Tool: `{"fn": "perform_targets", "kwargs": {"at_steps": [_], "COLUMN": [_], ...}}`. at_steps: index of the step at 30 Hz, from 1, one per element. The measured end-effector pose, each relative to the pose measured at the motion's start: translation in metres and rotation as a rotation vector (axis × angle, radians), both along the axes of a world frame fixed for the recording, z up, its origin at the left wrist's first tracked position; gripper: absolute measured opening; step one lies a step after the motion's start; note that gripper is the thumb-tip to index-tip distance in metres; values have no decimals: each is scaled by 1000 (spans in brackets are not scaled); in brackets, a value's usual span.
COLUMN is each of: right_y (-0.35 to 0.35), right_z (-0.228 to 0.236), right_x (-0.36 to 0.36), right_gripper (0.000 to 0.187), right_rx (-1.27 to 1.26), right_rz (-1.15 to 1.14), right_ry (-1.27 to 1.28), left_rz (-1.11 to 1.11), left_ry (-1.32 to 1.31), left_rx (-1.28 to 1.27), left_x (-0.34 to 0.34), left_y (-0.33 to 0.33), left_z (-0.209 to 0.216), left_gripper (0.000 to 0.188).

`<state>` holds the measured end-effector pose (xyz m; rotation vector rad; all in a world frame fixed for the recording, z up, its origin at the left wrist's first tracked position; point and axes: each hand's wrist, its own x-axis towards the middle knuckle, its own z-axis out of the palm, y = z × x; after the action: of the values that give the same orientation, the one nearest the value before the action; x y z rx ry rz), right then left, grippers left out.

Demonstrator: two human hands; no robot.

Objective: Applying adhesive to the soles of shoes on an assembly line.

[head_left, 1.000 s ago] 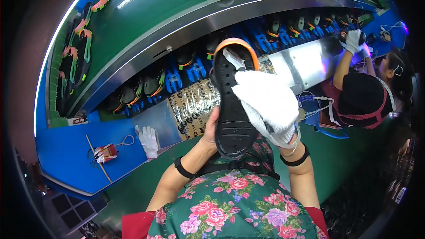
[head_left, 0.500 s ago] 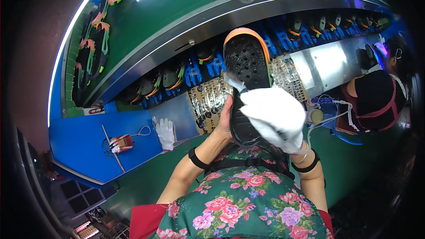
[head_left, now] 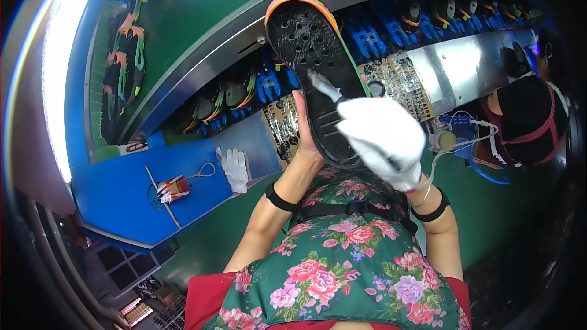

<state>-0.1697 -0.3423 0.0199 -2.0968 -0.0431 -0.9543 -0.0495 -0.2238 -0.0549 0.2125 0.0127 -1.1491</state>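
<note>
A long black shoe sole (head_left: 299, 43) with an orange rim at its far end and a green side edge is held up in front of me, leaning to the left. My bare left hand (head_left: 307, 134) grips its left edge, with the thumb along the side and the other fingers hidden behind. My right hand (head_left: 385, 137), in a white glove, closes around a brush (head_left: 326, 85). Pale, wet-looking bristles lie over the middle of the sole, below its cluster of round holes.
Blue clamps (head_left: 370, 43) and shoe parts line the rack beyond a metal ledge (head_left: 455, 70). At left, a blue table (head_left: 122, 192) bears a small red-and-white container (head_left: 174, 189) with a stick; a white glove (head_left: 235, 170) lies beside it. A co-worker (head_left: 526, 116) sits at right.
The sole has moved away from me and tipped left, carried by my left hand. My gloved right hand has gone slightly farther away, brush still on the sole. The whole view has shifted a little.
</note>
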Motion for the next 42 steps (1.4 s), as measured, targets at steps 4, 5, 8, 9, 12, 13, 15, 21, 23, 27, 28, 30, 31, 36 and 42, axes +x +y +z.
{"fn": "perform_targets", "kwargs": {"at_steps": [4,5,8,9,12,13,15,21,23,27,28,30,31,36,42], "right_y": [18,14,5,6,22,22,17,25,14,9,10,25,21,5,9], "right_z": [-14,-12,-13,-14,-15,-11,-10,-22,-20,-23,-25,-30,-26,-28,-27], "right_x": [-8,-10,-8,-11,-11,-11,-17,-16,-20,-24,-24,-21,-24,-25,-29], "right_gripper": [29,27,26,28,32,31,32,26,24,24,25,28,26,19,18], "right_rx": [45,179,150,83,-40,57,163,16,202,188,102,121,184,315,541], "right_rz": [115,131,4,32,105,162,177,142,265,161,141,190,269,184,425], "right_ry": [64,91,17,44,11,9,38,-35,-14,-11,-10,-71,-30,67,170], "left_rz": [-66,-47,-10,11,-142,-165,-145,-112,-85,-59,-8,-24,-40,-114,-182], "left_ry": [-98,-67,-4,-13,-54,-14,-24,-74,-71,-111,-89,-110,-73,-192,-143], "left_rx": [-127,-162,-31,-77,-243,-272,-263,-222,-199,-201,-176,-142,-219,-188,-162], "left_x": [4,3,4,6,16,17,18,21,21,25,24,26,25,28,36], "left_y": [-8,-11,-15,-17,-16,-17,-20,-20,-21,-18,-20,-19,-18,-11,-2], "left_z": [9,14,17,14,13,17,14,11,12,8,10,6,7,6,-1], "left_gripper": [112,112,111,112,112,111,110,112,112,112,112,112,111,113,116]}}
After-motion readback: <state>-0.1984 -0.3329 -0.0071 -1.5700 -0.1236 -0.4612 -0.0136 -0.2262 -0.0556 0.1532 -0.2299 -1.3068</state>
